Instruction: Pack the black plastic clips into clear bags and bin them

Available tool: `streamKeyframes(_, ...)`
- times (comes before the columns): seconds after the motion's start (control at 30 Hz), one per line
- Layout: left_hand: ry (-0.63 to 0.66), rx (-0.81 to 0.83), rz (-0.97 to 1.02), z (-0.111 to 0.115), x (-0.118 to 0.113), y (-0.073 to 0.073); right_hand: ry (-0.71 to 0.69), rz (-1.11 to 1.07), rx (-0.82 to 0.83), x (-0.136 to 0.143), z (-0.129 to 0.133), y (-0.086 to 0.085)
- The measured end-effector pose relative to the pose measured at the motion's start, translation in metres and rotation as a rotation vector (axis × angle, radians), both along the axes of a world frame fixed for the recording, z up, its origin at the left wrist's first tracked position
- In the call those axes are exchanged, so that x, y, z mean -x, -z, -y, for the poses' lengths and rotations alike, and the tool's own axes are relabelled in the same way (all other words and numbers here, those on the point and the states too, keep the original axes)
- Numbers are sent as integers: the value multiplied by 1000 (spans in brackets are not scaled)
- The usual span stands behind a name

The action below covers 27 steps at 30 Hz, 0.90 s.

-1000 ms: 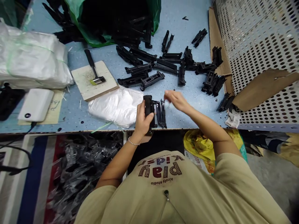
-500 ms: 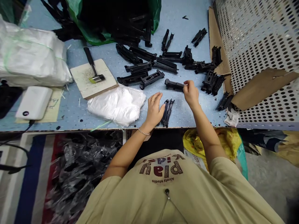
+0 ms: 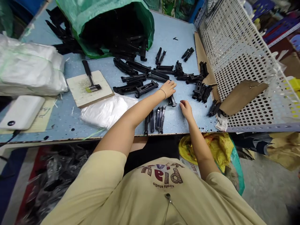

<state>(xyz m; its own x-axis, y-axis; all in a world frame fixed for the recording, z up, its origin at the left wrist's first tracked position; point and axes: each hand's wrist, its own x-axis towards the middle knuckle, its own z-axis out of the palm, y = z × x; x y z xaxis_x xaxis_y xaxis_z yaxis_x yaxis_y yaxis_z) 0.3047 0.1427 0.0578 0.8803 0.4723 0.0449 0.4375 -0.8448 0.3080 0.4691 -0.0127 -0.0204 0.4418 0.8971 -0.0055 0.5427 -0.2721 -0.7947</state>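
Observation:
My left hand [image 3: 168, 88], with a bead bracelet at its wrist, reaches across the table and bends over a long black plastic part [image 3: 172, 101]. One end of that part sticks out below the palm; the thumb is hidden. To its right, my right hand [image 3: 186, 109] rests low over the tabletop with its fingers curled and nothing visible in them. Near the front edge lie black plastic parts side by side, a left pair [image 3: 149, 122] and a right pair [image 3: 160, 119]. Several more black parts [image 3: 146, 88] are scattered behind my hands.
A green bag [image 3: 150, 28] full of black parts lies at the back. On the left, a hammer [image 3: 90, 76] rests on a board [image 3: 103, 82], beside white plastic bags [image 3: 107, 109] and a white power bank [image 3: 22, 112]. A perforated metal panel [image 3: 248, 93] borders the right side.
My left hand has moved forward and right onto a black part. My right hand has let go of the part it held. The front left pair is now in view. The camera view has shifted.

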Motion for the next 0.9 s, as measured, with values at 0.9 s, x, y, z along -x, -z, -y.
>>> streamKeyframes(0.9, -492, 911, 866, 213, 196, -5, -746, 7, -157, 148, 28, -91)
